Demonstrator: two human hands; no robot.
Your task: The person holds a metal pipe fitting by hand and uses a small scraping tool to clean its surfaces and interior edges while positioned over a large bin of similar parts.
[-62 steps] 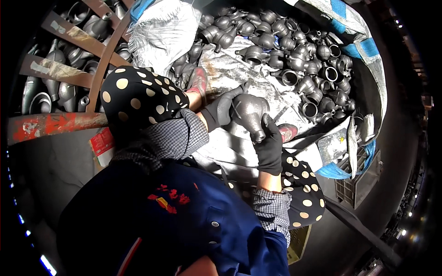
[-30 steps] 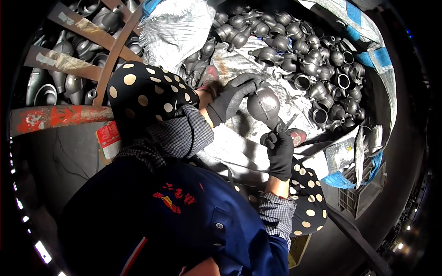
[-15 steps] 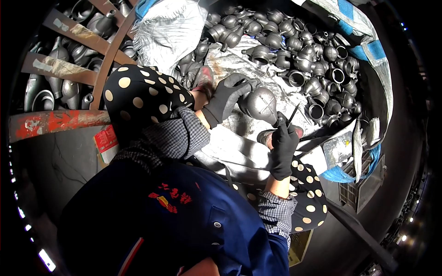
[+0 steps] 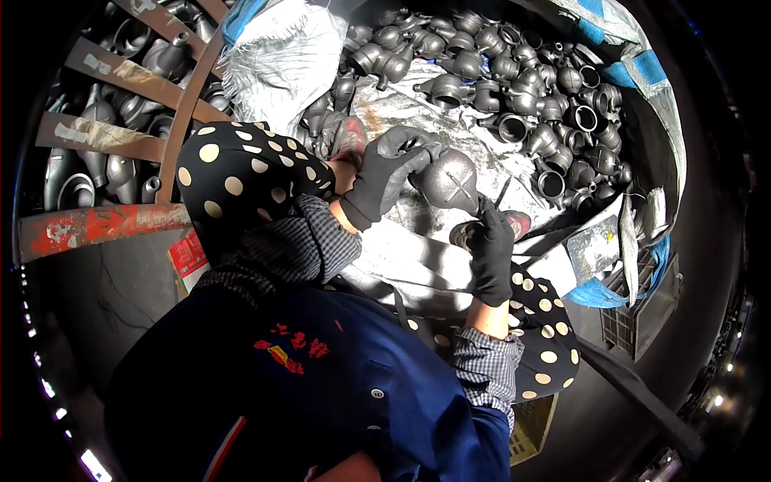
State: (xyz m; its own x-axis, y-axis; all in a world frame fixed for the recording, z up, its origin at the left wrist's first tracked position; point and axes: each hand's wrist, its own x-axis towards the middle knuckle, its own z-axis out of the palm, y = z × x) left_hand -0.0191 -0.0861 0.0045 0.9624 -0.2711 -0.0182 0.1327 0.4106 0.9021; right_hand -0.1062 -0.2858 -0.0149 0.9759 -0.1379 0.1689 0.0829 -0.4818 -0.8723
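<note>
- The round dark-grey cast-metal fitting [image 4: 450, 181] now shows a pale crossed mark on its domed face; two seconds ago that face was plain, and since then the right hand has come in against it with a thin stick-like tool.
- The left hand [image 4: 384, 173], in a dark grey glove, has shifted from under the fitting to its 9 o'clock side, fingers wrapped over the top edge and clamped on it.
- The right hand [image 4: 490, 249], also gloved, has dropped to the fitting's 5 o'clock edge. It is closed around the thin marking tool [image 4: 502, 193], whose tip rises toward 12 o'clock, just beside the dome; what kind of tool it is I cannot tell.
- As a judgement, the cross looks finished and this piece appears to be checked or marked, with the tool lifted off it.
- The fitting is held up between the two hands, above the crumpled silvery sheet [image 4: 418, 265] on the person's polka-dot lap.
- A heap of similar grey pipe fittings [image 4: 522, 88] lies at 1 o'clock from the hands, well apart from them.
- A white woven sack [image 4: 281, 56] sits at 11 o'clock, and rusty red-painted metal bars [image 4: 104, 225] cross at 9 o'clock.
</note>
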